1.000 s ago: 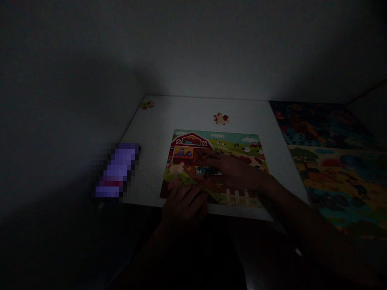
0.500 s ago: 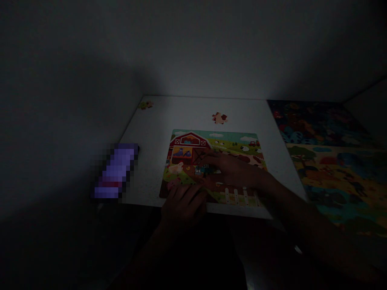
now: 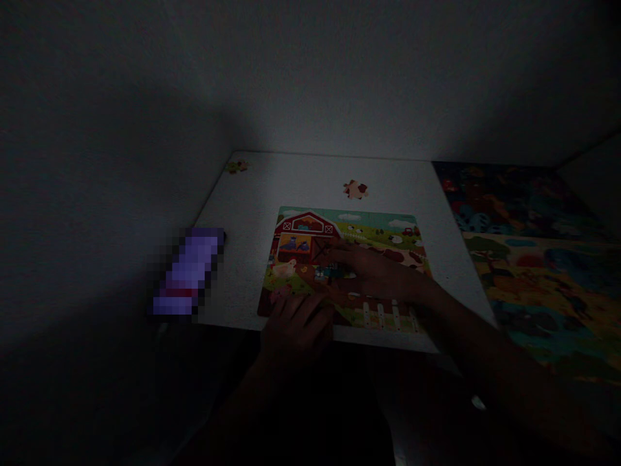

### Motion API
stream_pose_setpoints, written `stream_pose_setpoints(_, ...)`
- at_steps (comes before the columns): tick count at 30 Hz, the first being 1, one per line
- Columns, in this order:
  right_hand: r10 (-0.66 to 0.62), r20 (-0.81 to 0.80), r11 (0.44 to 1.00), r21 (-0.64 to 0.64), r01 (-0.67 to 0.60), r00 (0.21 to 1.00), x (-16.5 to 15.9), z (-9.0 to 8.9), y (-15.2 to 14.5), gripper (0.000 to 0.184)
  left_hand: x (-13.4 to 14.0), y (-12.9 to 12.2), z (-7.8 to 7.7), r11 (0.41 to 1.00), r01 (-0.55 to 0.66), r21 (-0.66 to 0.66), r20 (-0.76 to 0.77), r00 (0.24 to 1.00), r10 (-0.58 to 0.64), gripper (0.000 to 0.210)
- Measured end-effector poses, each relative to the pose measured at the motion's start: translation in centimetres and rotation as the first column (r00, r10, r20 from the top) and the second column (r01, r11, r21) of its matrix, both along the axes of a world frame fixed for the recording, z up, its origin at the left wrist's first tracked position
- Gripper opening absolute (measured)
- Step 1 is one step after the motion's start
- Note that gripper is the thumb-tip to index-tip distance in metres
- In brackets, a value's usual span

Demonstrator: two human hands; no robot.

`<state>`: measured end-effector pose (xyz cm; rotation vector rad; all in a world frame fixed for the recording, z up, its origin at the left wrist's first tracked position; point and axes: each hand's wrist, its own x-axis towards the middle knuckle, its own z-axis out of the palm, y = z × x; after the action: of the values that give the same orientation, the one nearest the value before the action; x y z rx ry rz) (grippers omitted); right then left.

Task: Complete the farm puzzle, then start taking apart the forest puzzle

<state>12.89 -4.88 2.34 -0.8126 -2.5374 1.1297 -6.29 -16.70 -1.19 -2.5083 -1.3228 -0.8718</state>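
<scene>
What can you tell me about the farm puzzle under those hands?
The puzzle is a thin, flat rectangle with rounded far corners, seemingly cardboard, lying face up near the front edge of the white table. Its picture shows a red barn, sheep, green fields and a white fence. The left hand overlaps its near edge; the right hand covers part of its middle, so I cannot tell whether it is complete there.

Head camera: worn on my head, facing forward and down
Table [image 3: 252, 207]: central, viewed from above its near side
My left hand [image 3: 297, 327], right hand [image 3: 378, 270]: near, lower middle
Wall [image 3: 339, 77]: beyond, across the top
Bottom edge: too dark to read surely
</scene>
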Motion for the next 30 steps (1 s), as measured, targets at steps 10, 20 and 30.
stream_pose_setpoints(10, 0.016, 0.027, 0.999, 0.034, -0.017, 1.0, 0.2, 0.5, -0.4, 0.045, 0.2, 0.1, 0.5, 0.997, -0.05, -0.054, -0.026, 0.998, 0.048, 0.021)
stream_pose_setpoints(20, 0.058, 0.008, 0.993, 0.101, -0.058, 0.998, 0.3, 0.5, -0.6, 0.047, 0.5, 0.3, 0.1, 0.977, -0.162, -0.142, -0.035, 0.987, 0.158, 0.031)
stream_pose_setpoints(30, -0.045, 0.014, 0.991, 0.124, 0.043, 0.999, 0.7, -0.2, 0.9, 0.028, 0.6, 0.2, 0.0, 0.97, -0.159, -0.184, -0.022, 0.987, 0.157, 0.035)
